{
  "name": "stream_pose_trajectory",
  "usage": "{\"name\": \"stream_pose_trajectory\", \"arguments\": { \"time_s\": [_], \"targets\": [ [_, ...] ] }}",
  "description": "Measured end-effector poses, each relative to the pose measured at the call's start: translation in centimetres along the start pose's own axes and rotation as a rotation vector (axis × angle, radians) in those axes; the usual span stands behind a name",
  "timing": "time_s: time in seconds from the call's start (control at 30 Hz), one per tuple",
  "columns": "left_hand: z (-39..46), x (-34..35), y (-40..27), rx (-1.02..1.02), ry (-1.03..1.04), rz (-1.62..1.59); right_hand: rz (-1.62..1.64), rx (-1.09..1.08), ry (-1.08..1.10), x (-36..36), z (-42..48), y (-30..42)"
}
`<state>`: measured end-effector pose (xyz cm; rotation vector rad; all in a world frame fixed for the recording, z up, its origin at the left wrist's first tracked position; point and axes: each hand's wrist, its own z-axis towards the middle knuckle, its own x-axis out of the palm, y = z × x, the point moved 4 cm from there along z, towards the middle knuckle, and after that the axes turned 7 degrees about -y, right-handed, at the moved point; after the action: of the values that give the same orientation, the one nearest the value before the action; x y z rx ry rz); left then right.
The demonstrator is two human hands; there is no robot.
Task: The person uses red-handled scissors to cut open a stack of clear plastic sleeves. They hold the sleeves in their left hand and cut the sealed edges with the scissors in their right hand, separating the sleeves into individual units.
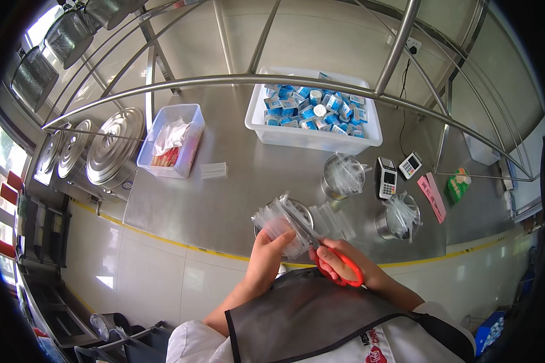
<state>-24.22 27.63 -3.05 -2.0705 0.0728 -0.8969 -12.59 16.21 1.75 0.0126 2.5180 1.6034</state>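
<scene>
My left hand (269,254) grips a bundle of transparent plastic strips (272,222), possibly thin wrappers, above a round steel container (305,211) near the table's front edge. In my right hand (338,258) is a pair of scissors (350,267) with red handles. Their metal blades slant up and left across the right side of the bundle; whether they are parted is hard to tell. More transparent strips (331,220) lie side by side on the steel table (177,199), just right of that container. The bundle hides much of the container.
Steel cups of transparent plastic pieces (345,174) (400,213) stand right, near two card terminals (387,178) (410,164). A white bin (309,138) holds blue-and-white tubs. Left are a plastic box (170,170) and a strip stack (213,170). A metal rail (209,80) crosses above.
</scene>
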Motion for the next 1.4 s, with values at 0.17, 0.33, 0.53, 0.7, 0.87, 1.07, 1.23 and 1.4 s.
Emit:
{"name": "stream_pose_trajectory", "arguments": {
  "time_s": [0.17, 0.33, 0.53, 0.7, 0.87, 1.07, 1.23, 1.4],
  "targets": [
    [0.4, 0.2, 0.1, -0.048, 0.198, -0.131, 0.294, -0.030, 0.045, 0.3, 0.2, -1.2],
    [0.8, -1.8, 1.6, 0.027, 0.030, -0.012, 0.337, -0.059, 0.078, 0.7, 0.6, -0.3],
    [0.5, -1.9, 0.7, 0.000, 0.037, 0.257, 0.356, 0.007, 0.064, 0.7, 1.8, -1.7],
    [0.6, -2.5, 2.0, 0.003, 0.015, 0.249, 0.316, -0.061, 0.027, 1.0, 2.0, -2.0],
    [0.1, -1.7, 2.0, 0.099, -0.049, 0.287, 0.294, -0.015, 0.014, 0.8, 2.2, -2.3],
    [-0.4, -2.2, 3.3, 0.001, 0.076, 0.400, 0.314, 0.045, -0.096, -0.6, 3.1, -3.3],
    [3.3, -5.2, 5.1, -0.180, -0.001, 0.379, 0.205, 0.067, -0.159, -1.2, 4.3, -4.7],
    [3.6, -5.3, 5.0, -0.277, 0.017, 0.314, 0.001, -0.222, -0.324, 0.0, 6.4, -7.4]
  ]
}}
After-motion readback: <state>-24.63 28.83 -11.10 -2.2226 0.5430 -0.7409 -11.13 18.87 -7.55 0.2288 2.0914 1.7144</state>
